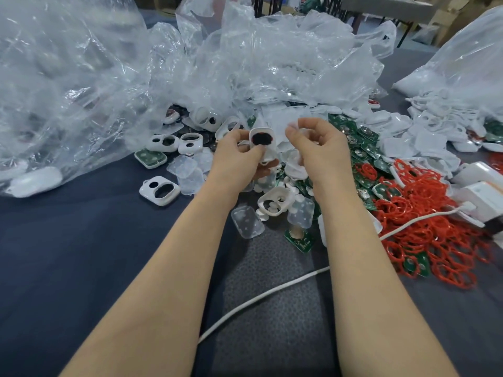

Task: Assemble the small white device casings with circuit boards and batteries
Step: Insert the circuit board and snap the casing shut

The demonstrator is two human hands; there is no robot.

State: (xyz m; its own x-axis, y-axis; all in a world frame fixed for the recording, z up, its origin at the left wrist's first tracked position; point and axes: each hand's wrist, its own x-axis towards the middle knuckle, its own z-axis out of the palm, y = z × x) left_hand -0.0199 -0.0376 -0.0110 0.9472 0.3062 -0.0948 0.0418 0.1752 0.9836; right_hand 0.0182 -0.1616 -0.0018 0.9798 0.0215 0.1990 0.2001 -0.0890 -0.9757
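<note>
My left hand (239, 156) grips a small white casing (262, 140) whose opening shows dark with a red rim. My right hand (315, 142) is just to its right, fingers curled, pinching a clear translucent piece (296, 126) between thumb and fingertips. Under both hands lies a heap of parts: white casing shells (160, 190), clear plastic covers (247, 221), green circuit boards (364, 156) and red rubber rings (424, 221). I cannot make out any batteries.
Large crumpled clear plastic bags (81, 77) fill the back and left of the dark blue table (68, 254). Another bag of white parts (468, 72) stands at the far right. White boxes (481, 191) and a white cable (272, 292) lie at the right and front.
</note>
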